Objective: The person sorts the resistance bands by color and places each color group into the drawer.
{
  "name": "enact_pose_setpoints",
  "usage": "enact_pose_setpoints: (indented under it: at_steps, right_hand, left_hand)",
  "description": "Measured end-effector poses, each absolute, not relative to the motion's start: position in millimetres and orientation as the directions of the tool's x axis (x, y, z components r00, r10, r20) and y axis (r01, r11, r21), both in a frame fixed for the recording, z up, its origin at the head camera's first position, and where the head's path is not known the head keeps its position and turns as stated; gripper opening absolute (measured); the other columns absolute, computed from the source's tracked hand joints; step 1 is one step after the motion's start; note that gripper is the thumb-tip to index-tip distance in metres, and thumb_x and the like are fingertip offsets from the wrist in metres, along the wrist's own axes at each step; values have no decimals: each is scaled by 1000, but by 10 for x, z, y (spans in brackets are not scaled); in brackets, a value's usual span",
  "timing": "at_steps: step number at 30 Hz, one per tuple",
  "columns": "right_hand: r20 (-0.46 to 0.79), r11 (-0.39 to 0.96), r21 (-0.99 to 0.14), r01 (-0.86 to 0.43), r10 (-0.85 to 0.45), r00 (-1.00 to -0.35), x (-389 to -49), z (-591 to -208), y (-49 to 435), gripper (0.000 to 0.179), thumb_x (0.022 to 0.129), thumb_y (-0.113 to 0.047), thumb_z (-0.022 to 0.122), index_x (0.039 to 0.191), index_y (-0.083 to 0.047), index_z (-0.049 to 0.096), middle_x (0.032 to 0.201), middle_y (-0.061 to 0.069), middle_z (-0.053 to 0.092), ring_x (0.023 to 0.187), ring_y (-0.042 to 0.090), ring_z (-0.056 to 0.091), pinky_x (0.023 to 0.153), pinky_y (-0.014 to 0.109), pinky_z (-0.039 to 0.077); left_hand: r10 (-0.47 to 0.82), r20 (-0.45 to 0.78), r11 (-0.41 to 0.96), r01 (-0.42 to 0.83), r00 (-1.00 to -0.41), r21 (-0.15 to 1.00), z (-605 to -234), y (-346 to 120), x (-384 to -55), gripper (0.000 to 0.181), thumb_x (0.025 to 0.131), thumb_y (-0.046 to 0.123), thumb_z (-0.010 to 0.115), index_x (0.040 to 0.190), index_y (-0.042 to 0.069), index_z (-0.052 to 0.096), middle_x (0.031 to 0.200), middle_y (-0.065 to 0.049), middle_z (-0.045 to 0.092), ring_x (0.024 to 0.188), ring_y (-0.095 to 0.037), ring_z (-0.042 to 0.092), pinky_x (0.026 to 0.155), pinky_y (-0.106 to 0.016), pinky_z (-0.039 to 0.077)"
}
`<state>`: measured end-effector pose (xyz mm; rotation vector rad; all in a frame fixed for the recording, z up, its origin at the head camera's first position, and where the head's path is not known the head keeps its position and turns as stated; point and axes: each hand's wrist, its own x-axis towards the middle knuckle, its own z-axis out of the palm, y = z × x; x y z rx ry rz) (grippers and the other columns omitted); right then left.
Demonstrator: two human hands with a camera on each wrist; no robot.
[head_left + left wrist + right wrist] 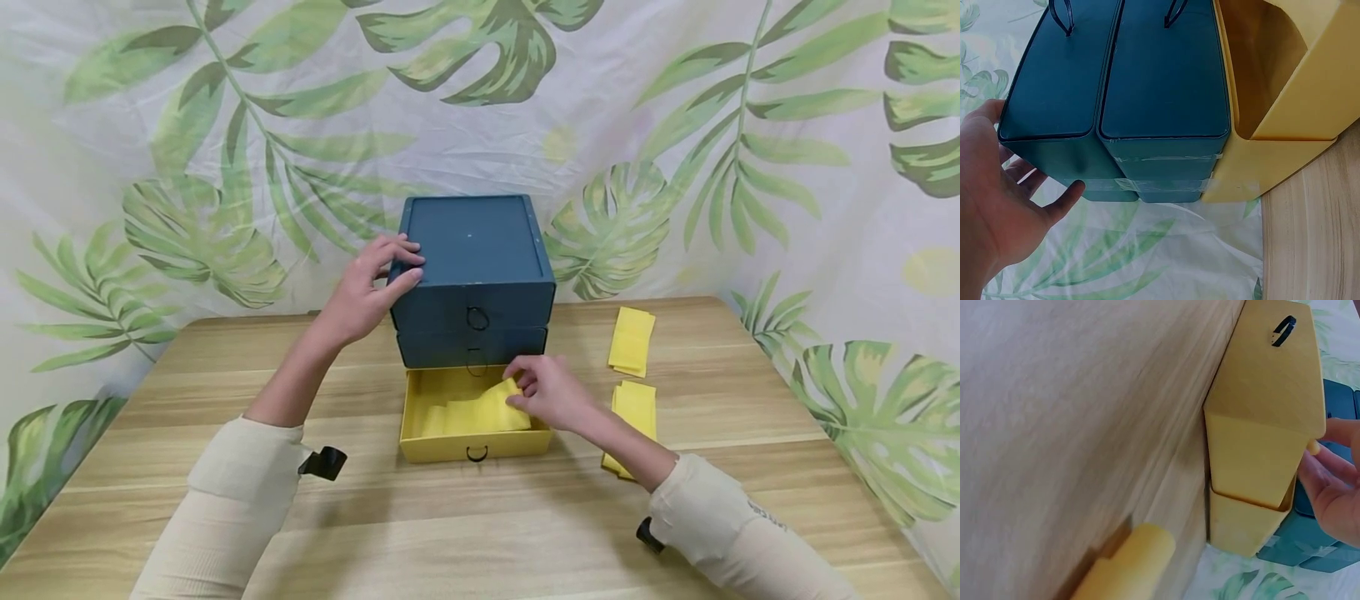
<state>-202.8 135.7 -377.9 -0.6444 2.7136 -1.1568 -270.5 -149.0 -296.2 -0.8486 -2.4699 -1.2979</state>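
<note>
A small chest of drawers stands at the table's back, with two blue drawers [472,304] above a yellow drawer [442,448] pulled out toward me. My left hand [367,287] rests on the chest's top left edge, thumb and fingers spread over the corner; the left wrist view shows this hand [1013,200] against the blue side. Over the right end of the yellow drawer, my right hand [551,390] pinches a folded yellow cloth [510,408]. Other yellow folds [442,419] lie left of it inside. The drawer wall hides most of the cloth in the right wrist view.
Two bundles of folded yellow cloth lie on the table at right, one farther back [632,340] and one nearer [636,408], partly under my right forearm. A leaf-patterned sheet [480,150] hangs behind the wooden table [450,533].
</note>
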Motion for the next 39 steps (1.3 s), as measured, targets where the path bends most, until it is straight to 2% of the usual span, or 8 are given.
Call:
enact_pose_setpoints:
  at_steps: [7,12,15,20,23,26,33,39]
  right_hand:
    - [15,709,-603,-365,-447,-894,-2005,-3758,1333,26,87,3,80,113,1,74,93,7,69,80,17,60,75,30,56]
    - [22,724,-560,-403,-473,-881,-1984,-3745,1311,29,87,6,78,116,5,74,103,13,71,83,22,60,74,32,55]
    - [62,687,-579,-438,-499,-864,-1981,-3744,1359,29,86,8,78,115,7,73,112,18,72,93,29,67,81,37,59]
    - [106,569,-705,-424,-507,-856,-2020,-3721,1598,26,88,8,76,113,5,71,113,19,72,106,38,69,88,40,60]
    - [139,532,-739,-415,-482,-865,-2098,-3701,1840,21,89,7,75,110,5,72,107,19,74,100,34,72,84,38,61]
    - [157,580,-694,-427,-456,-876,-2202,-3687,2133,17,89,5,76,106,4,73,98,16,75,91,28,73,79,38,61]
    - [12,718,-594,-363,-443,-896,-2387,-3734,2718,17,89,1,77,103,10,72,91,14,74,85,29,72,73,38,59]
    - [-84,794,-524,-310,-410,-908,-2414,-3860,2896,24,83,1,82,102,11,72,87,12,73,84,25,69,74,38,58]
  left_hand:
    - [385,451,443,590,-805,675,-2968,-1487,-2709,23,106,11,58,122,-3,66,147,-18,51,153,-30,30,112,-66,35]
    - [386,445,448,586,-808,676,-2970,-1489,-2706,23,106,12,58,122,-3,66,147,-18,51,153,-30,30,113,-66,35]
    - [386,444,446,585,-809,678,-2973,-1488,-2705,23,106,12,58,122,-3,66,147,-18,51,153,-30,30,112,-66,35]
    - [385,448,444,587,-807,677,-2974,-1487,-2708,23,106,12,59,122,-3,66,146,-18,52,153,-30,30,112,-65,36]
    - [385,443,445,584,-809,679,-2974,-1488,-2709,24,106,13,58,122,-3,66,147,-18,51,153,-30,30,112,-65,35]
    - [386,439,446,581,-811,681,-2975,-1491,-2707,24,106,13,58,123,-3,66,147,-18,51,153,-30,29,113,-65,35]
    - [387,442,444,584,-809,680,-2971,-1496,-2706,23,106,12,58,122,-3,66,148,-18,51,154,-30,28,113,-65,35]
    - [389,436,450,580,-812,679,-2967,-1496,-2707,24,107,13,58,123,-3,66,148,-18,50,154,-30,28,113,-65,35]
